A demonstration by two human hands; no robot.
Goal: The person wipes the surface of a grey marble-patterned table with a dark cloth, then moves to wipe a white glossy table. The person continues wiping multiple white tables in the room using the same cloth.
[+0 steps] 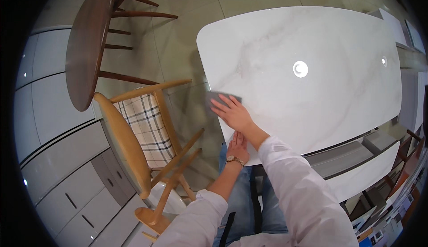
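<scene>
My right hand (234, 113) lies over a grey cloth (215, 96) and presses it flat against the left edge of a white marble-patterned table (274, 96). Part of the cloth juts past that edge, and it looks slightly blurred. Just below, my left hand (238, 150) rests palm-down near the table's close corner, with nothing in it. Its fingertips lie close to the right wrist, and a watch circles my left wrist. Round ceiling-light reflections shine on the glossy top.
To the left stands a wooden chair (125, 146) with a plaid seat. A dark brown oval tabletop (88, 46) on wooden legs is beyond it. White cabinets (60, 113) line the left side. An open-looking drawer section (351, 153) with a marble-patterned front extends at the table's near right.
</scene>
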